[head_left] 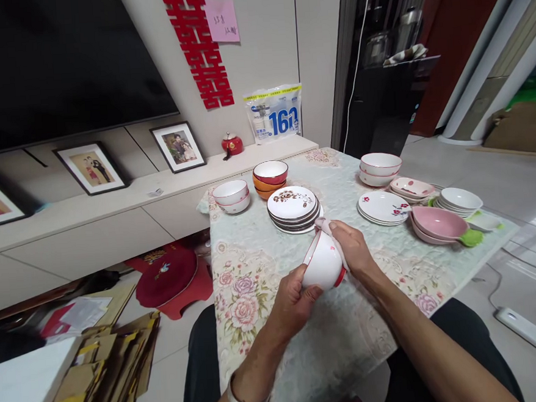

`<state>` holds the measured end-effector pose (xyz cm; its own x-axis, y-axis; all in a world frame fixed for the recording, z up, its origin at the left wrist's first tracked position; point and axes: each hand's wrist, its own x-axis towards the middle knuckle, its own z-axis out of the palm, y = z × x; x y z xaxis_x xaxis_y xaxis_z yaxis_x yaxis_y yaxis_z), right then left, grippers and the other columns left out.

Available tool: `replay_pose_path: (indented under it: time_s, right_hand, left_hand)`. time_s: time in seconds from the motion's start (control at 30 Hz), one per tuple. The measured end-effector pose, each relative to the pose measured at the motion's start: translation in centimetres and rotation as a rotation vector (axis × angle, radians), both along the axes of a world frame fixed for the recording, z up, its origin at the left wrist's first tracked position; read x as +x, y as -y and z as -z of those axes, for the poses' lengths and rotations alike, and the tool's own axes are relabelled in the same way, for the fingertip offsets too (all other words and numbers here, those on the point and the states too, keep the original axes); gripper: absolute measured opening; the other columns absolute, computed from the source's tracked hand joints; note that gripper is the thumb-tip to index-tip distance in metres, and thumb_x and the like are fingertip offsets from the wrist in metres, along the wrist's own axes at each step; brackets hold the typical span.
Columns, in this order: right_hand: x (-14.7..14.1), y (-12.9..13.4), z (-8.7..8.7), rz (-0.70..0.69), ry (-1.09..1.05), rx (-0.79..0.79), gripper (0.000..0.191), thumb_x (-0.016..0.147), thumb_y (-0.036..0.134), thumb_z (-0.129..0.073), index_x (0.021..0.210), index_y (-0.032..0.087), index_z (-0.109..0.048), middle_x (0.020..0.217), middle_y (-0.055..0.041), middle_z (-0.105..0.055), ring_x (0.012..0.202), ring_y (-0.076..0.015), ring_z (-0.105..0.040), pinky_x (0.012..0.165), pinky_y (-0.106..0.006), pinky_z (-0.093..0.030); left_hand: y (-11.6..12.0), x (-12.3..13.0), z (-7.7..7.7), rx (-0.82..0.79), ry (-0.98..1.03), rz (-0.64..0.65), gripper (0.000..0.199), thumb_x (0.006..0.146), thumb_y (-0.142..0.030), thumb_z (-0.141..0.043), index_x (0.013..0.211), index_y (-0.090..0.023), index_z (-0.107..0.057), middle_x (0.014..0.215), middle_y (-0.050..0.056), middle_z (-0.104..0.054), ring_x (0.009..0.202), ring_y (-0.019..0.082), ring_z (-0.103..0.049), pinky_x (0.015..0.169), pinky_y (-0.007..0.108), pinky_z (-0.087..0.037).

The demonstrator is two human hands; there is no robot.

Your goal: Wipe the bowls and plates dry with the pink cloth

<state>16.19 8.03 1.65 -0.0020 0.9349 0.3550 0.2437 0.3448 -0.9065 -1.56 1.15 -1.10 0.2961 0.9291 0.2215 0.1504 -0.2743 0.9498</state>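
Wiping a tilted white bowl [322,266]

Held just on the near side of the plate stack [292,203]; pinching its rim side with the left grip [297,297], pressing pale, soft-looking cloth [323,224] to its outside with the right grip [354,247]. Better turn slowly, with light, even pressure, along the smooth curve to the red foot [340,277]; probably glazed ceramic, easy to chip

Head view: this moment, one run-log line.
left hand: grips red-rimmed white bowl | right hand: holds cloth against bowl | nearby: brown-rimmed plates
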Motion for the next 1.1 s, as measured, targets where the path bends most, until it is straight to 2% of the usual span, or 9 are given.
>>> replay_pose_path:
  time_s: [0.07, 0.2, 0.37, 0.47, 0.57, 0.8, 0.9, 1.0, 1.1]
  right_hand:
    - [-0.5, 0.7, -0.3, 0.043, 0.087, 0.099, 0.037, 0.099, 0.038, -0.041, 0.106, 0.017, -0.071, 0.092, -0.0072, -0.074, 0.084, -0.0225, -0.067, 0.072, -0.033, -0.053]
    - [-3.1, 3.7, -1.2, 0.056, 0.42, 0.527, 0.029, 0.095, 0.024, -0.049, 0.116, 0.018, -0.067, 0.122, -0.0138, -0.068, 0.118, -0.0262, -0.059, 0.102, -0.043, -0.045]
    - [-4.3, 5.0, -1.6, -0.119, 0.664, 0.756, 0.027, 0.089, 0.019, -0.054, 0.113, 0.023, -0.067, 0.122, -0.0088, -0.07, 0.118, -0.0265, -0.06, 0.11, -0.051, -0.034]
    - [-2.5, 3.2, -1.7, -0.095, 0.475, 0.625, 0.022, 0.093, 0.026, -0.054, 0.108, 0.021, -0.069, 0.116, -0.011, -0.071, 0.11, -0.025, -0.063, 0.102, -0.045, -0.044]
    - [-0.5, 1.2, -1.6, -0.152, 0.201, 0.347, 0.027, 0.096, 0.032, -0.049, 0.104, 0.019, -0.071, 0.108, -0.0098, -0.072, 0.102, -0.0227, -0.065, 0.089, -0.036, -0.05]
    - [1.5, -1.0, 0.6, -0.185, -0.2, -0.146, 0.038, 0.088, 0.051, -0.057, 0.095, 0.017, -0.071, 0.075, -0.002, -0.068, 0.062, -0.0164, -0.058, 0.056, -0.027, -0.044]
    - [1.7, -1.6, 1.5, -0.184, -0.283, -0.217, 0.037, 0.086, 0.051, -0.06, 0.092, 0.017, -0.071, 0.074, -0.0026, -0.068, 0.063, -0.0171, -0.059, 0.057, -0.027, -0.045]
    - [1.6, -1.6, 1.5, -0.142, -0.239, -0.223, 0.036, 0.088, 0.05, -0.058, 0.09, 0.016, -0.071, 0.073, -0.0023, -0.068, 0.06, -0.0164, -0.058, 0.053, -0.027, -0.043]
    - [1.1, -0.7, 0.3, -0.096, -0.047, -0.049, 0.035, 0.094, 0.045, -0.051, 0.096, 0.017, -0.072, 0.084, -0.005, -0.071, 0.073, -0.0193, -0.064, 0.062, -0.03, -0.049]
  left_hand:
    - [0.0, 0.2, -0.1, 0.017, -0.025, -0.022, 0.036, 0.086, -0.047, -0.059, 0.097, -0.013, -0.065, 0.08, 0.004, -0.06, 0.074, 0.017, -0.049, 0.069, 0.028, -0.04]
    - [-0.1, 0.3, 0.2, -0.048, 0.099, -0.067, 0.031, 0.084, -0.045, -0.061, 0.086, -0.014, -0.064, 0.07, 0.0, -0.057, 0.065, 0.014, -0.045, 0.06, 0.026, -0.037]
    - [0.0, 0.1, 0.3, -0.087, 0.113, -0.082, 0.04, 0.08, -0.046, -0.062, 0.055, -0.016, -0.053, 0.053, -0.002, -0.046, 0.053, 0.01, -0.038, 0.051, 0.025, -0.031]
    - [0.0, 0.0, -0.1, -0.056, 0.107, -0.046, 0.031, 0.083, -0.045, -0.063, 0.077, -0.015, -0.062, 0.065, -0.001, -0.053, 0.06, 0.012, -0.042, 0.058, 0.025, -0.036]
    - [0.0, 0.0, -0.4, -0.012, 0.04, 0.018, 0.033, 0.086, -0.045, -0.061, 0.097, -0.014, -0.065, 0.081, 0.002, -0.061, 0.073, 0.016, -0.051, 0.068, 0.028, -0.041]
    - [-0.6, 0.2, -0.1, 0.053, -0.132, 0.057, 0.037, 0.079, -0.035, -0.072, 0.111, -0.017, -0.065, 0.105, 0.008, -0.067, 0.097, 0.024, -0.058, 0.087, 0.034, -0.044]
    - [-0.9, 0.1, 0.2, 0.118, -0.166, 0.077, 0.029, 0.079, -0.03, -0.072, 0.106, -0.019, -0.069, 0.108, 0.009, -0.069, 0.106, 0.027, -0.058, 0.095, 0.037, -0.043]
    - [-0.8, -0.1, 0.4, 0.078, -0.122, 0.052, 0.029, 0.079, -0.038, -0.071, 0.102, -0.019, -0.072, 0.099, 0.007, -0.07, 0.095, 0.026, -0.061, 0.087, 0.035, -0.046]
    - [-0.5, -0.1, 0.3, -0.034, -0.013, 0.04, 0.041, 0.079, -0.043, -0.071, 0.109, -0.016, -0.069, 0.093, 0.005, -0.07, 0.083, 0.022, -0.059, 0.077, 0.031, -0.047]
